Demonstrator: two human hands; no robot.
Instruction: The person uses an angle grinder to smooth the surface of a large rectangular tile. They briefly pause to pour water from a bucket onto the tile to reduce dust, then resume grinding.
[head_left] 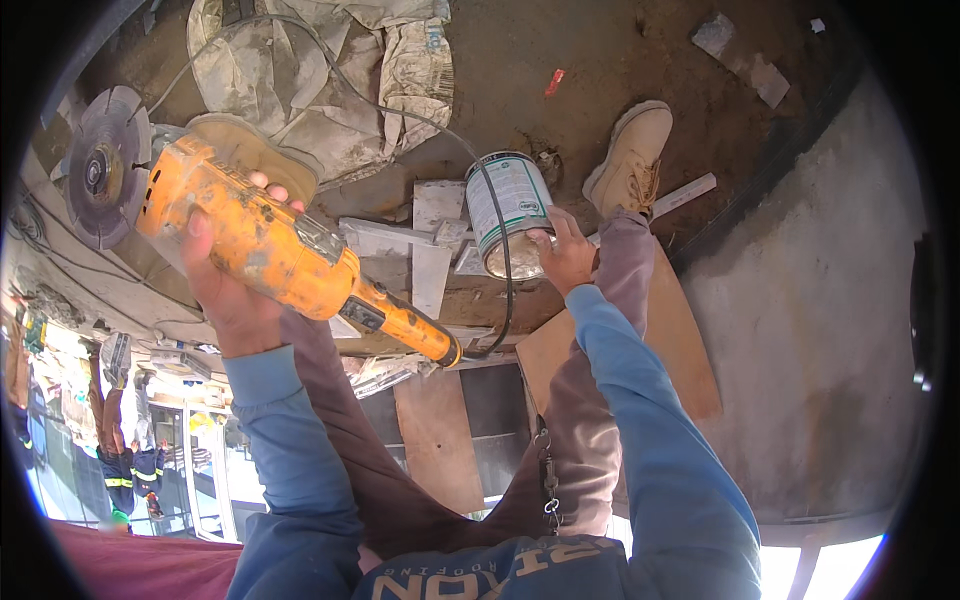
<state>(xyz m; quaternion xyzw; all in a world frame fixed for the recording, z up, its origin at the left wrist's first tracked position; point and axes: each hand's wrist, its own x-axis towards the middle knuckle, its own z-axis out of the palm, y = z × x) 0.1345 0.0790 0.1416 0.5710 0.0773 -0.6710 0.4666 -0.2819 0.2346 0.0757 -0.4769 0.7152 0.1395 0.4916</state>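
Note:
An orange, dirt-smeared angle grinder (262, 238) is in my left hand (232, 295), the fingers wrapped around its body. Its segmented cutting disc (103, 170) points to the far left, and the narrow tail end lies toward the middle. From that end a black cord (505, 262) loops up in front of a tin can (522, 192). The can is white with a green band and lies tipped, its dusty end toward me. My right hand (570, 252) grips this end's rim with thumb and fingers. Whether the can holds anything is hidden.
Tile and board offcuts (430, 270) lie on the dirt around the can. Crumpled dusty sacks (300, 85) are at the far left. My tan boot (632, 155) stands right of the can, beside a wooden board (670, 335). A grey concrete surface (800, 300) rises at the right. Other people (130, 460) stand at lower left.

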